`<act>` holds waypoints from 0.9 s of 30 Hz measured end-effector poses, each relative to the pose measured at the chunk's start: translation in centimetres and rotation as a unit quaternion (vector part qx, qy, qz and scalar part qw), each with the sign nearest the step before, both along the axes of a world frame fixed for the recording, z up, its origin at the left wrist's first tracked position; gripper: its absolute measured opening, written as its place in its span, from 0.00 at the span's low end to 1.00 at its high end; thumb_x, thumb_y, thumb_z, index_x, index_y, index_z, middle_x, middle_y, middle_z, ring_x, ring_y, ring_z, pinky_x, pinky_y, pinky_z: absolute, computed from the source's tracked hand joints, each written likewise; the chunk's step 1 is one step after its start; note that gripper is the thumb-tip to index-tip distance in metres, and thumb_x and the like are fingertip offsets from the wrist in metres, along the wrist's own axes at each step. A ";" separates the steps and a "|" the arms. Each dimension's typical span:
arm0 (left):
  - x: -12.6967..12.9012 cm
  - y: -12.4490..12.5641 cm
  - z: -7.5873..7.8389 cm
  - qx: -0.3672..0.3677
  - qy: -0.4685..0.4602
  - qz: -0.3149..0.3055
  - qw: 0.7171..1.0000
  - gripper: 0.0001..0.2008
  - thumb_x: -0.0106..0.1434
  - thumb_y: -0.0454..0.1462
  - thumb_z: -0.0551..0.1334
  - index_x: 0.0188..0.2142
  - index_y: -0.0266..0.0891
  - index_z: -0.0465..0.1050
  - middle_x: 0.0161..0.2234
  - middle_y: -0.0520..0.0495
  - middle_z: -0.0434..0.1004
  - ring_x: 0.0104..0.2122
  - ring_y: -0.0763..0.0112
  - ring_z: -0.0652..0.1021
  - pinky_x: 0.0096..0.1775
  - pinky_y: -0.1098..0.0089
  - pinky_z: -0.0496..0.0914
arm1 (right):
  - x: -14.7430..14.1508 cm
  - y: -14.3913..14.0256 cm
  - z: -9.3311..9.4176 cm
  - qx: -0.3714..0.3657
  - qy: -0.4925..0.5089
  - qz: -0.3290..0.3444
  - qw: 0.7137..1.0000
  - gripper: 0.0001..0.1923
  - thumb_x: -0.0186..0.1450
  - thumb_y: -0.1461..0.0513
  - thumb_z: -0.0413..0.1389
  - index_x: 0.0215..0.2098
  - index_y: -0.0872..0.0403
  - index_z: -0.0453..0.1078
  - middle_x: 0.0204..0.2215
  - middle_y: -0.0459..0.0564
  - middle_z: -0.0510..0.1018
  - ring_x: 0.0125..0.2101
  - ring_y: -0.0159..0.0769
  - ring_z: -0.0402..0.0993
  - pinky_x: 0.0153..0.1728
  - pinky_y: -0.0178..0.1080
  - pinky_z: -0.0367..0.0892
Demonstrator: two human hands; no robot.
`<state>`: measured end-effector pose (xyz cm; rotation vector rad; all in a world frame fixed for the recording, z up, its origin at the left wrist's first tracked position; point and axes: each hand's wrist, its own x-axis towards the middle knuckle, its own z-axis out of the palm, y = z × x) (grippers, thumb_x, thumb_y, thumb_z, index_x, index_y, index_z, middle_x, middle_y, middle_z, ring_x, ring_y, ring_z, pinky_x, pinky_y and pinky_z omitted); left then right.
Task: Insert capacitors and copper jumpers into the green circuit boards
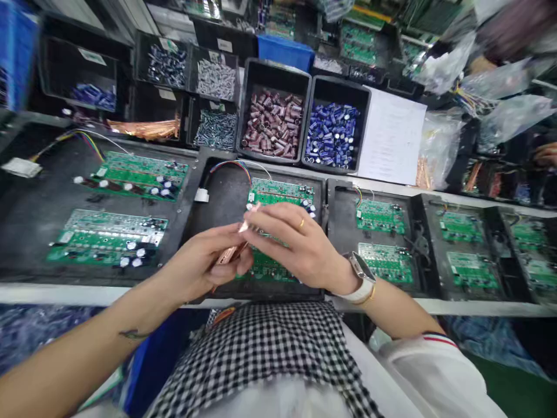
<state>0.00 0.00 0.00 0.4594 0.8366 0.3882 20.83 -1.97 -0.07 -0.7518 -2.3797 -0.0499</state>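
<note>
My left hand (215,252) is closed around a few copper strips (227,255), whose lower part shows between thumb and fingers. My right hand (298,244) meets it at the fingertips, pinched together beside a bright, pale tip; blur hides what exactly they grip. Both hands are above a black tray (198,223) in front of me. Under them lie green circuit boards, the upper board (282,190) partly covered and the lower board (272,270) mostly hidden by my right hand. Coloured wires (230,165) run from the upper board to a white connector (201,195).
To the left and right, trays hold more boards (108,235) (385,261). Behind stand bins of brown capacitors (274,125), blue capacitors (333,133) and copper strips (145,129). A printed sheet (391,136) and plastic bags (441,139) lie rightward. Another person's hand (546,155) shows at far right.
</note>
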 end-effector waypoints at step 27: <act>-0.9 2.5 -1.5 0.293 0.292 -0.017 0.910 0.12 0.68 0.48 0.56 0.42 0.42 0.64 0.19 0.56 0.66 0.16 0.78 0.65 0.16 0.81 0.55 | 5.0 3.9 -5.4 -0.127 -0.148 -0.193 0.961 0.16 0.71 0.68 0.47 0.48 0.48 0.73 0.38 0.49 0.77 0.42 0.40 0.63 0.51 0.46 0.56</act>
